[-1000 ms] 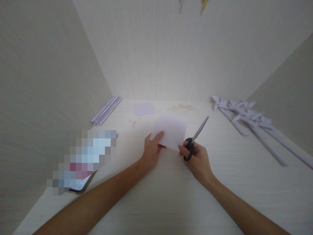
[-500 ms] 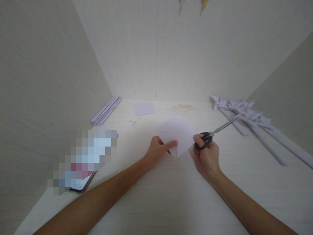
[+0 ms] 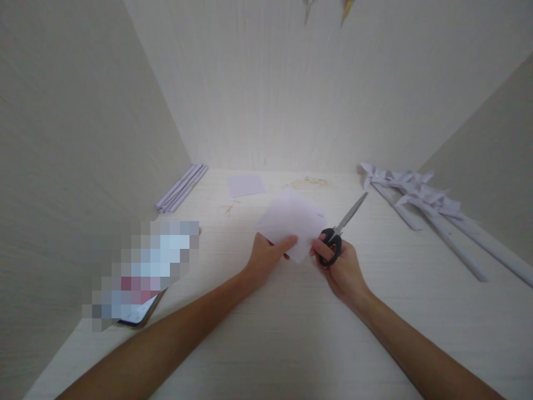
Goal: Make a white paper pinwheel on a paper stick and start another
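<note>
A pale sheet of paper (image 3: 287, 219) is held over the middle of the table, one corner pointing away from me. My left hand (image 3: 268, 253) is closed on its near left side, thumb on top and fingers underneath. Black-handled scissors (image 3: 333, 244) are in my right hand (image 3: 339, 266), their blades together and pointing up to the right, away from the sheet. The fingertips of that hand are at the paper's right edge; whether they pinch it I cannot tell.
Several paper pinwheels (image 3: 425, 194) on rolled-paper sticks lie at the right. Rolled paper sticks (image 3: 182, 189) rest at the far left, near a flat paper square (image 3: 245, 185). A phone (image 3: 144, 314), mostly blurred out, lies at the left. Small scraps (image 3: 314, 181) lie by the back wall.
The paper has turned and shifted slightly left. My right hand has moved left with the scissors, and their blades now point more steeply away from me.
</note>
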{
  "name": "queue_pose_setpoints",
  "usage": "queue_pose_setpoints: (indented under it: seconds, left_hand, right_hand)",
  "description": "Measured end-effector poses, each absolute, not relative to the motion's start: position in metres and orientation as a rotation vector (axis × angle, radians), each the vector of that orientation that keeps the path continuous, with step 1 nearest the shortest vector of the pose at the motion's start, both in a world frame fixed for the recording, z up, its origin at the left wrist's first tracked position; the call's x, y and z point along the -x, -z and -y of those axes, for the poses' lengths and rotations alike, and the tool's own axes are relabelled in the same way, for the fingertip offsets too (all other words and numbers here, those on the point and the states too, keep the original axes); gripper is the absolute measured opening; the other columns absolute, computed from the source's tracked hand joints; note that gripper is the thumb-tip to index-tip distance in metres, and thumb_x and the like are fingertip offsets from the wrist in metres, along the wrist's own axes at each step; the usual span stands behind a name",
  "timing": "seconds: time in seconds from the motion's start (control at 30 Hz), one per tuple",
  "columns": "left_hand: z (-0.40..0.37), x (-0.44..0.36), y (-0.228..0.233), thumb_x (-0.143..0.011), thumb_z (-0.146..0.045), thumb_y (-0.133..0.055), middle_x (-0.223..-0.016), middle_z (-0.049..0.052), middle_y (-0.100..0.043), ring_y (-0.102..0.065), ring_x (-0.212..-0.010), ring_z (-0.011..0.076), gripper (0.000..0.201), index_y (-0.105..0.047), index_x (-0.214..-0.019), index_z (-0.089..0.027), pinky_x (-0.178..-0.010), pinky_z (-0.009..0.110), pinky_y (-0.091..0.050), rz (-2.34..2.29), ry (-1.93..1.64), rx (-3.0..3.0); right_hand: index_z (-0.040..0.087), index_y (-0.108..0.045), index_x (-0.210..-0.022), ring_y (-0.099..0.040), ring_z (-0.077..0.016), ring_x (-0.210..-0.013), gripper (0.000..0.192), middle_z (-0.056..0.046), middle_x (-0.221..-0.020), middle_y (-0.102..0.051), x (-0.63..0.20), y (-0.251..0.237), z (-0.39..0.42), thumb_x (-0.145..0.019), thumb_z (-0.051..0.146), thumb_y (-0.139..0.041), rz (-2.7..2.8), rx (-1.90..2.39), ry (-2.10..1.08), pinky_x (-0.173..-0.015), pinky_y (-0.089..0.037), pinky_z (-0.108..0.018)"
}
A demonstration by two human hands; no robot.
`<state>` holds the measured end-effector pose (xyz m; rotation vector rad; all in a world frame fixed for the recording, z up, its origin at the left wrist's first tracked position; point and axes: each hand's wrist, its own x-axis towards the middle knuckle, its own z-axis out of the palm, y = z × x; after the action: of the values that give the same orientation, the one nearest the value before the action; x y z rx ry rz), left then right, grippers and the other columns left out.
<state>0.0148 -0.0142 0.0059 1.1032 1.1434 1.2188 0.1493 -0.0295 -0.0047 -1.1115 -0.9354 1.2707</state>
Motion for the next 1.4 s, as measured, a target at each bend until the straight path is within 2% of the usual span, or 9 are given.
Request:
queue_pose_setpoints:
  seconds: [0.13, 0.33, 0.53, 0.67, 0.9, 1.17, 1.4]
  left_hand:
    - [0.017, -0.016, -0.002, -0.059, -0.03, -0.063, -0.059, -0.001, -0.058, -0.05, -0.046, 0.0085, 0.019, -0.057, -0.068, -0.014, -0.039, 0.019, -0.04, -1.09, -1.112, -1.189]
    - [0.022, -0.019, -0.001, -0.061, -0.034, -0.06, -0.053, -0.003, -0.054, -0.047, -0.045, 0.0082, 0.018, -0.054, -0.061, -0.017, -0.044, 0.021, -0.041, -1.2, -0.985, -1.358]
    - [0.019, -0.015, -0.007, -0.063, -0.036, -0.059, -0.044, -0.005, -0.048, -0.045, -0.044, 0.008, 0.026, -0.05, -0.048, -0.017, -0.05, 0.022, -0.04, -1.301, -1.085, -1.204]
    - [0.018, -0.015, -0.009, -0.06, -0.034, -0.063, -0.048, -0.005, -0.051, -0.046, -0.046, 0.0078, 0.023, -0.052, -0.05, -0.016, -0.05, 0.021, -0.039, -1.291, -1.158, -1.076]
    - [0.018, -0.015, -0.011, -0.058, -0.032, -0.064, -0.051, -0.004, -0.052, -0.045, -0.046, 0.0076, 0.023, -0.052, -0.048, -0.016, -0.048, 0.021, -0.038, -1.262, -1.162, -1.039]
    - [0.019, -0.015, -0.007, -0.06, -0.032, -0.063, -0.045, -0.005, -0.048, -0.044, -0.044, 0.0074, 0.024, -0.051, -0.047, -0.016, -0.047, 0.021, -0.038, -1.258, -1.135, -1.145]
    - [0.019, -0.017, -0.006, -0.057, -0.033, -0.065, -0.052, -0.003, -0.053, -0.045, -0.045, 0.0078, 0.021, -0.054, -0.054, -0.016, -0.045, 0.021, -0.038, -1.256, -1.164, -1.112]
  right_hand:
    - [0.014, -0.054, -0.056, -0.037, -0.0054, -0.043, 0.021, 0.005, -0.048, -0.049, -0.15, 0.01, 0.031, -0.06, 0.028, -0.068, 0.997, 1.124, -1.255, -0.04, -0.026, -0.019]
    - [0.015, -0.051, -0.057, -0.032, -0.0045, -0.038, 0.023, 0.007, -0.044, -0.043, -0.149, 0.006, 0.031, -0.059, 0.032, -0.068, 0.992, 1.144, -1.276, -0.036, -0.021, -0.019]
    - [0.015, -0.057, -0.063, -0.037, -0.0058, -0.044, 0.016, 0.005, -0.05, -0.048, -0.148, 0.003, 0.032, -0.056, 0.024, -0.069, 1.123, 1.153, -1.252, -0.04, -0.026, -0.019]
    - [0.015, -0.059, -0.061, -0.035, -0.0053, -0.043, 0.012, 0.005, -0.049, -0.046, -0.146, 0.0, 0.033, -0.055, 0.021, -0.068, 1.177, 1.198, -1.236, -0.039, -0.026, -0.019]
    - [0.015, -0.061, -0.058, -0.04, -0.0067, -0.046, 0.008, 0.004, -0.052, -0.051, -0.145, -0.004, 0.035, -0.053, 0.017, -0.068, 1.22, 1.205, -1.2, -0.041, -0.029, -0.019]
    - [0.015, -0.059, -0.051, -0.035, -0.0048, -0.039, 0.013, 0.007, -0.041, -0.045, -0.142, -0.005, 0.036, -0.048, 0.015, -0.071, 1.191, 1.204, -1.205, -0.037, -0.025, -0.018]
    - [0.015, -0.059, -0.053, -0.038, -0.0056, -0.039, 0.017, 0.005, -0.044, -0.049, -0.143, 0.001, 0.033, -0.046, 0.018, -0.074, 1.138, 1.232, -1.149, -0.037, -0.027, -0.019]
